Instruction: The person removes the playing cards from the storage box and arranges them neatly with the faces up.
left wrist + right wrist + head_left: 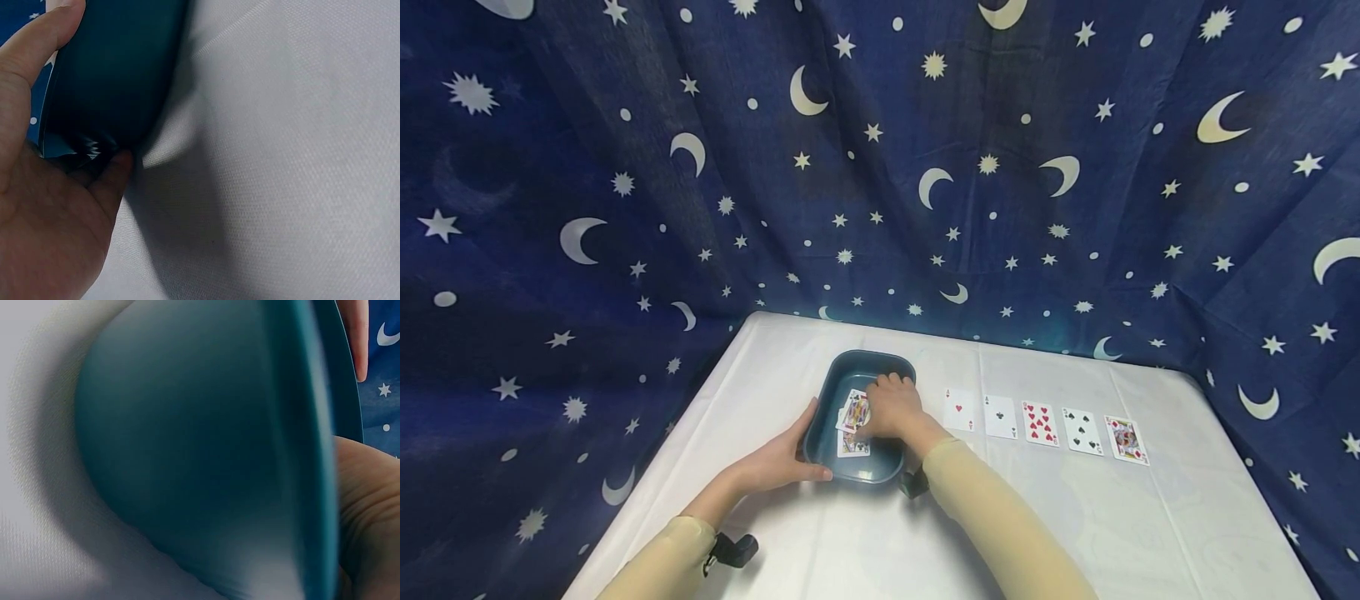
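Note:
A dark teal tray (863, 475) stands on the white table, with face-up playing cards (853, 444) overlapping in it. My left hand (778, 457) grips the tray at its near left corner, fingers along the left side and thumb at the front rim. In the left wrist view, the left thumb and a finger show at the tray's edge. My right hand (897, 408) reaches inside, fingers bent near the right wall, beside a face card (855, 409). I cannot tell whether it pinches a card, as its fingertips are hidden. In the right wrist view, the tray's outer wall (187, 437) covers most of that hand.
Right of the tray lies a row of face-up cards: a red ace (958, 409), an ace of clubs (1001, 417), a hearts number card (1040, 423), a spades number card (1082, 431) and a red face card (1126, 440). A star-patterned blue curtain (880, 183) hangs behind the table.

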A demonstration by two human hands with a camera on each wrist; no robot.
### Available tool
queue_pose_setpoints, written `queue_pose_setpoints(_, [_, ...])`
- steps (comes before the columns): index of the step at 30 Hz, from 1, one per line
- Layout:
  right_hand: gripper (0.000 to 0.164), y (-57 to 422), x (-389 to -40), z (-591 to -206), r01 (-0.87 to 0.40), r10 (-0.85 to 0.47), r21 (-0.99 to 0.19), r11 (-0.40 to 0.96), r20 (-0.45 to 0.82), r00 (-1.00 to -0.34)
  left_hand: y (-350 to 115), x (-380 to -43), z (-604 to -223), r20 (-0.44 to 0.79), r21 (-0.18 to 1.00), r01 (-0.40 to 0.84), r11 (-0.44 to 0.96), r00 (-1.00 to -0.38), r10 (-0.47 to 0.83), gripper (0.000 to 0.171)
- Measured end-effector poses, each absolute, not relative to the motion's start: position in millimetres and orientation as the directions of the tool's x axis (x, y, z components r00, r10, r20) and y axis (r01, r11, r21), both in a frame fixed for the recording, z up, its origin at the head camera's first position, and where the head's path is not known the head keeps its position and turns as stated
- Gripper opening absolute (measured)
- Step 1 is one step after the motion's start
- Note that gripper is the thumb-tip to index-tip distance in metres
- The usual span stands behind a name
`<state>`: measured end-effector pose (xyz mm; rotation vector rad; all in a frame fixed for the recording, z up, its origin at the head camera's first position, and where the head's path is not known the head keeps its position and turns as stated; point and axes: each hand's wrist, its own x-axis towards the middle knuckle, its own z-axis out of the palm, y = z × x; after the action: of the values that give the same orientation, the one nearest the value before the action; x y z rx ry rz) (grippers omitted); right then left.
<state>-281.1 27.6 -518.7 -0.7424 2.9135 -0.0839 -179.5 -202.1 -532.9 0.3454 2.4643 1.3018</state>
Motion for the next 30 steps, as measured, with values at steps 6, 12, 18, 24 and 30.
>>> queue_pose_setpoints(6, [0.097, 31.4, -283.0, -516.8, -0.488, -0.502, -0.138, 0.862, -0.101, -0.859, -201.3, -179.9, -532.3, -0.178, 0.836, 0.055, 0.545, -0.914, 0.364, 0.128])
queue_pose_setpoints(12, [0.091, 43.7, -281.6, -498.0, -0.506, -0.533, -0.260, 0.823, -0.041, -0.845, -200.8, -179.5, -532.6, -0.184, 0.829, 0.052, 0.556, -0.914, 0.361, 0.129])
queue_pose_setpoints(18, [0.088, 64.9, -281.1, -476.9, -0.513, -0.531, -0.313, 0.799, 0.032, -0.847, -201.5, -179.9, -533.4, -0.173, 0.835, 0.060, 0.546, -0.915, 0.365, 0.128])
queue_pose_setpoints(24, [0.090, 96.4, -273.6, -459.6, -0.513, -0.515, -0.338, 0.789, 0.090, -0.852, -199.8, -180.2, -534.3, -0.177, 0.829, 0.057, 0.556, -0.917, 0.357, 0.128])
queue_pose_setpoints(30, [0.092, 141.9, -266.5, -451.0, -0.477, -0.467, -0.340, 0.810, 0.117, -0.877, -199.9, -179.4, -533.2, -0.175, 0.828, 0.056, 0.558, -0.919, 0.352, 0.129])
